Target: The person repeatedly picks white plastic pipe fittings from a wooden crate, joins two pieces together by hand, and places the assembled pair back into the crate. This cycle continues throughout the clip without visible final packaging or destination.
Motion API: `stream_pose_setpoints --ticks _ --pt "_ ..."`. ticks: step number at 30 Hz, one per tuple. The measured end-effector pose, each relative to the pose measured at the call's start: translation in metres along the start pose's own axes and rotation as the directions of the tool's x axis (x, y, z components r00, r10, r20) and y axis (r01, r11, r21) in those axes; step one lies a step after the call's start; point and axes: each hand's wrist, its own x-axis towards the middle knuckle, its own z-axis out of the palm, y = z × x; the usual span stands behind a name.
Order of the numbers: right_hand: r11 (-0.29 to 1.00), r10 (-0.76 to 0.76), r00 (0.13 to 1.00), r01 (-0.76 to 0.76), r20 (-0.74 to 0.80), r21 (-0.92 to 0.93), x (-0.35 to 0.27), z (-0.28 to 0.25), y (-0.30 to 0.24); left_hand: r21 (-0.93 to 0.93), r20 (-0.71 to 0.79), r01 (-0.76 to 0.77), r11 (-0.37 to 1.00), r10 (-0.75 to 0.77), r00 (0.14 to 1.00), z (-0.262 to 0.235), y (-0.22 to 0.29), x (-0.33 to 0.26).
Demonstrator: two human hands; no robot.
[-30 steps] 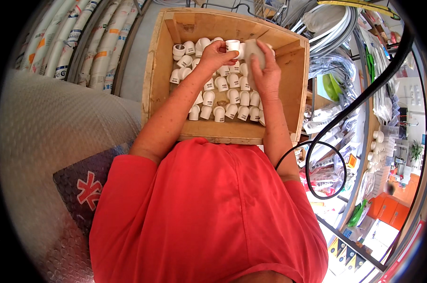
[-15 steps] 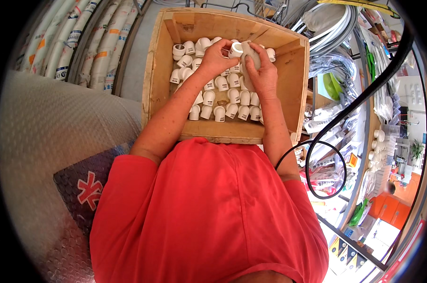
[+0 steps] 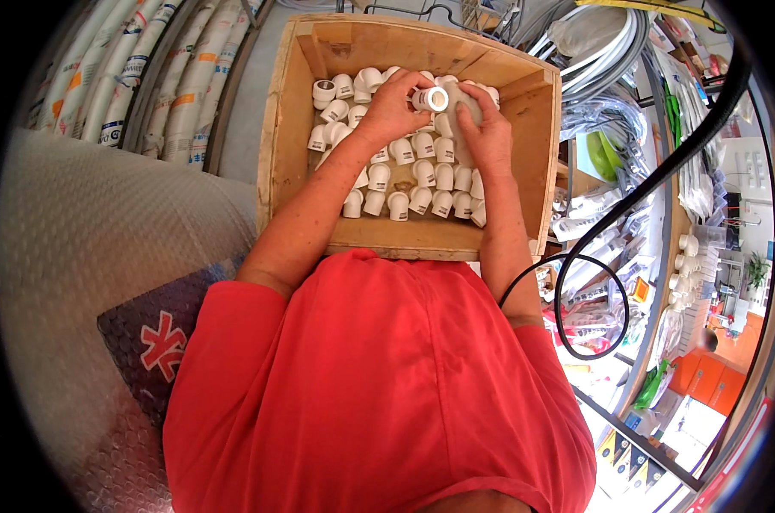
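My left hand [image 3: 393, 109] grips a white plastic pipe fitting [image 3: 423, 100] between thumb and fingers, its round open end turned to the right. Close beside it, my right hand [image 3: 493, 132] is closed on a pale grey-beige cloth [image 3: 458, 145] that hangs down below the fingers. Both hands are over a wooden box [image 3: 278, 141]. Inside the box lie many white elbow pipe fittings [image 3: 379, 177], several standing in rows at the near side. The hands and cloth hide part of those at the far right.
Bubble wrap [image 3: 131, 205] covers a bulky thing on my left. Long wrapped white pipes [image 3: 178, 103] lie beyond it. To the right are coiled hoses [image 3: 606, 51], shelves with bagged goods [image 3: 597, 222] and a black cable [image 3: 661, 167] looping down near my right arm.
The fitting in my left hand has turned, its opening now facing right and toward me. My right hand with the cloth has shifted slightly right, apart from the fitting.
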Motion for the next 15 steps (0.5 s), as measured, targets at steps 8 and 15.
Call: stream_pose_setpoints --ticks 8,15 --pt "0.969 -0.052 0.991 0.081 -0.126 0.235 0.005 0.0 0.007 -0.008 0.044 -0.038 0.999 0.038 0.998 0.003 0.009 -0.002" --pt "0.809 0.093 0.995 -0.063 -0.022 0.584 0.011 0.004 0.012 -0.065 0.044 -0.077 0.995 0.08 0.996 0.006 0.011 -0.001"
